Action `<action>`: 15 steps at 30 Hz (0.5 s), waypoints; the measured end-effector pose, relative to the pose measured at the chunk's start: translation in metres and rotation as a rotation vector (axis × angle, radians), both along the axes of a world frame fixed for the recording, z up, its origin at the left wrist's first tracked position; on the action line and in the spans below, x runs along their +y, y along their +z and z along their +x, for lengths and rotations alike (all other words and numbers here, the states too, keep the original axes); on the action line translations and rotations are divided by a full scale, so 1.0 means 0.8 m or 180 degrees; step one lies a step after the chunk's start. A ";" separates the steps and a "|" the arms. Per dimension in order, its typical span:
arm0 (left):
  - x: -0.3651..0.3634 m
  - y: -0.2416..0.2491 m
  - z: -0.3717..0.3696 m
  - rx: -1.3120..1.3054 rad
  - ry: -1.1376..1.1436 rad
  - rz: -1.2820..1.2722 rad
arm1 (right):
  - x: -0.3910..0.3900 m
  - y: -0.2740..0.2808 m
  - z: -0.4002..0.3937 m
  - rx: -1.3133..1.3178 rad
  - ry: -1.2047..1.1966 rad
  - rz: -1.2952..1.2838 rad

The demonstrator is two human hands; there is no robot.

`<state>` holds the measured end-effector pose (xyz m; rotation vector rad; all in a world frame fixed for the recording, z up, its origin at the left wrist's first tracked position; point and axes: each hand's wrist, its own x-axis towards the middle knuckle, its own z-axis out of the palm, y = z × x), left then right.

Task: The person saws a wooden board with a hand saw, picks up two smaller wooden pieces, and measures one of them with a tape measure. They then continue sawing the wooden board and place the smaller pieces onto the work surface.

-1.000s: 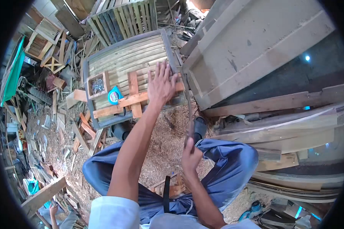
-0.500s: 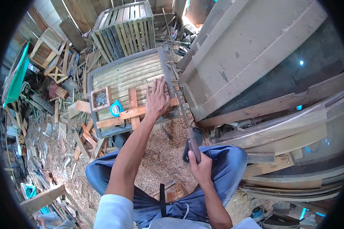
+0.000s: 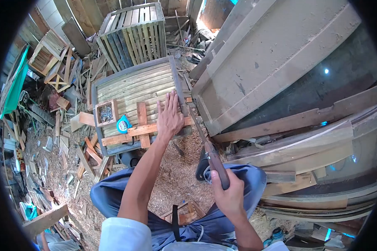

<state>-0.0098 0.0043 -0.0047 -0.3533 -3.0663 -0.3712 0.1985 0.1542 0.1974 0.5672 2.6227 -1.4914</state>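
My left hand (image 3: 170, 119) lies flat with fingers stretched over a wooden strip (image 3: 157, 127) and the slatted bench top (image 3: 134, 88). The strip runs crosswise over a shorter piece of wood (image 3: 143, 113). My right hand (image 3: 229, 192) is wrapped round the wooden handle of a handsaw (image 3: 217, 161). Its narrow blade points forward, close by the strip's right end at the bench edge. A blue tape measure (image 3: 123, 124) sits left of my left hand, beside a small wooden box (image 3: 107, 113) of nails or screws.
A slatted crate (image 3: 134, 35) stands behind the bench. On the right lean large wooden panels (image 3: 268, 62) and stacked boards (image 3: 305, 167). Wood offcuts (image 3: 88, 163) and sawdust cover the ground at left. A small wooden frame (image 3: 186, 214) lies between my legs.
My right hand has drawn the saw back toward me and slightly right. My left hand keeps its place on the strip while the whole view shifts a little.
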 end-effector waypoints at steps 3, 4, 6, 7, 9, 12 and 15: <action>0.004 -0.010 0.006 0.0133 -0.0041 0.0036 | -0.008 -0.028 -0.047 0.0193 -0.0008 0.0129; 0.005 -0.013 0.009 0.0228 -0.0065 0.0072 | -0.014 -0.069 -0.076 0.0217 -0.0144 -0.0054; -0.005 -0.009 -0.005 0.0366 -0.0112 0.0034 | -0.030 -0.118 -0.101 0.0419 -0.0071 0.0182; -0.006 -0.011 -0.008 0.0337 -0.0108 0.0002 | -0.043 -0.127 -0.098 0.0498 -0.0143 0.0155; 0.001 -0.008 -0.005 0.0232 -0.0046 0.0041 | -0.045 -0.127 -0.088 0.0367 -0.0294 0.0032; 0.000 -0.005 -0.005 0.0172 -0.0062 0.0132 | -0.021 -0.210 -0.053 0.0768 -0.0348 -0.0096; 0.002 -0.007 -0.005 0.0154 -0.0030 0.0202 | -0.012 -0.179 -0.054 0.0554 -0.0310 -0.0147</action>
